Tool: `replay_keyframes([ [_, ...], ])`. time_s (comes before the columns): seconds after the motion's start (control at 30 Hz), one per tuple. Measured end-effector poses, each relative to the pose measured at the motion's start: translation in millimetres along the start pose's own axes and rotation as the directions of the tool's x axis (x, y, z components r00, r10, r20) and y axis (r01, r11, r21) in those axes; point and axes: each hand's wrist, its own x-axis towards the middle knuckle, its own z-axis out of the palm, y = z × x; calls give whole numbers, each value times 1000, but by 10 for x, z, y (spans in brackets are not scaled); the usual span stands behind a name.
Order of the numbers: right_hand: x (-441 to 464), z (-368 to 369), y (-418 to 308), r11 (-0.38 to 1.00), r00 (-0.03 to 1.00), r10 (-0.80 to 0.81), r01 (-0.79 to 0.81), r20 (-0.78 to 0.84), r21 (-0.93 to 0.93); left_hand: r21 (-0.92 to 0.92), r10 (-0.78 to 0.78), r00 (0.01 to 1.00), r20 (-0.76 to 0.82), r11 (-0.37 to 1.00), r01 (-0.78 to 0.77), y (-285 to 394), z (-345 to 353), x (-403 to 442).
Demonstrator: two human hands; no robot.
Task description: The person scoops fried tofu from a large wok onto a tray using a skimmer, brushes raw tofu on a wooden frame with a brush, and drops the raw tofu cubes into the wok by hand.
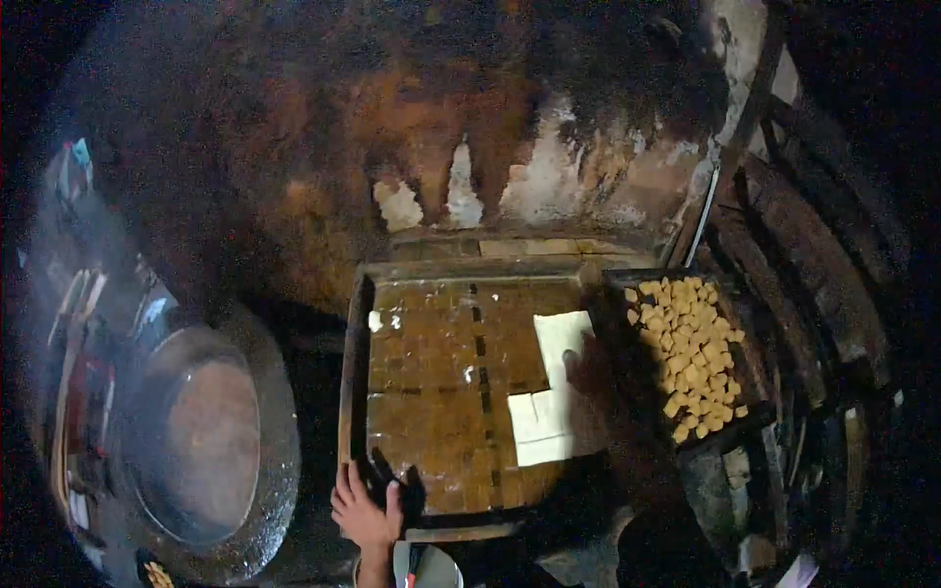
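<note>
A square wooden tray with a brown slatted bottom [421,343] lies in front of me. My left hand [365,510] rests at its near left corner, thumb and fingers apart, with nothing in it. White flat sheets [539,427] lie in the tray's right part, one upright strip [562,338] above a wider piece. My right hand [591,387] is in dark shadow over the right edge of these sheets; its fingers are hard to make out. Small white scraps [375,320] stick to the tray's left side.
Right of the tray, a dark tray holds many tan chunks [691,353]. At the left is a large round pan [211,441] with steam over it. A bowl [441,568] with a red-handled tool stands at the near edge. A stained wall [431,127] rises behind.
</note>
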Motion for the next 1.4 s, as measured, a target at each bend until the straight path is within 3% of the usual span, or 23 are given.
replay_keyframes([
  [0.03, 70, 11, -19, 1000, 1000, 13, -13, -9, 13, 10, 0, 1000, -1, 1000, 0, 0, 12, 2],
  [0.13, 330, 103, -22, 912, 930, 350, -311, 109, -268, -6, 21, 999, -36, 1000, -21, -67, 125, 9],
  [0.27, 809, 181, 65, 900, 903, 427, -420, 40, -116, 46, -11, 1000, -12, 999, 12, -19, 176, 34],
  [0.33, 924, 195, 175, 830, 805, 554, -553, 213, -68, 44, -19, 1000, -3, 999, 19, -30, 178, 30],
  [0.43, 783, 594, 681, 766, 708, 593, -643, 384, 3, 48, -15, 1000, -24, 999, 16, -12, 207, 37],
  [0.5, 817, 536, 430, 842, 813, 529, -539, 243, -32, 59, -47, 999, -9, 997, 47, 20, 194, 43],
  [0.57, 818, 578, 247, 762, 713, 648, -598, 268, -250, 68, -55, 998, -5, 996, 55, 25, 186, 44],
  [0.7, 1202, 31, -19, 871, 771, 487, -464, 410, -161, 80, -55, 998, -5, 995, 55, 42, 190, 46],
  [0.73, 1201, 16, -20, 914, 869, 404, -374, 285, -155, 80, -57, 998, -6, 995, 57, 39, 187, 47],
  [0.77, 1214, 62, -19, 916, 871, 400, -371, 285, -151, 87, -70, 998, 3, 994, 70, 36, 190, 52],
  [0.83, 1166, 230, 37, 861, 871, 491, -488, 18, 145, 92, -85, 996, 16, 992, 84, 51, 184, 55],
  [0.93, 801, 507, -109, 907, 932, 361, -358, -26, -220, 82, -76, 997, 23, 994, 74, 71, 164, 45],
  [0.97, 759, 630, -225, 846, 909, 405, -413, -100, -337, 89, -69, 997, 22, 994, 67, 51, 179, 28],
  [1.0, 890, 533, -371, 847, 908, 403, -416, -110, -331, 97, -63, 998, 13, 993, 62, 38, 180, 56],
  [1.03, 1078, 261, -580, 779, 766, 620, -577, 170, -245, 97, -60, 998, 4, 994, 59, 46, 164, 87],
  [1.07, 1167, 32, -713, 659, 524, 722, -721, 452, -216, 94, -72, 997, 11, 993, 70, 66, 151, 72],
  [1.17, 1231, -207, -859, 782, 642, 614, -571, 459, -249, 76, -84, 996, 20, 994, 82, 46, 149, 48],
  [1.2, 1227, -117, -742, 752, 608, 644, -615, 465, -238, 64, -67, 998, 15, 996, 66, 23, 149, 40],
  [1.23, 1106, 151, -547, 757, 716, 638, -650, 284, -64, 50, -49, 999, 8, 998, 49, 16, 154, 53],
  [1.27, 1091, 265, -354, 767, 762, 601, -635, 241, 94, 47, -53, 999, -1, 998, 53, 44, 128, 65],
  [1.33, 1176, 209, -371, 716, 773, 616, -629, 149, 303, 47, -76, 997, 27, 996, 75, 113, 38, 72],
  [1.37, 1179, 297, -399, 718, 775, 614, -626, 148, 305, 44, -78, 997, 24, 996, 76, 112, 43, 85],
  [1.4, 1117, 431, -399, 732, 732, 621, -670, 279, 127, 40, -75, 997, 26, 996, 74, 107, 46, 85],
])
